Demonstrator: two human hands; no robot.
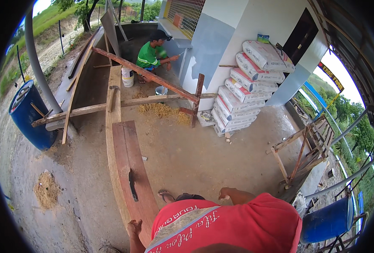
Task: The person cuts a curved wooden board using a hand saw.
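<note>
Concrete floor [182,152], reddish board [137,164], blue-grey wall [211,44]; cannot tell if hands [134,227] are spread.

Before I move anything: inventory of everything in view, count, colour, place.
Board: 1, red-brown, lower centre-left
Slim object: 1, black, on that board
Long plank: 1, pale brown, left of the board and beyond it
Beams: 2, red-brown and pale, crossing upper centre
Sacks: stack, exact count unclear, mostly white, by the wall
Drums: 2, blue, left and lower right
Buckets: 2, whitish, near the co-worker
Shavings: 2 main patches, yellow-brown, floor
Wooden frame: 1, brown, right
Wall: grey and white, upper centre
Co-worker: 1, green top, low by the wall
Own shirt: 1, red, bottom
Left hand: 1, bare, by the board's near end
Right hand: 1, bare, lower centre
</note>
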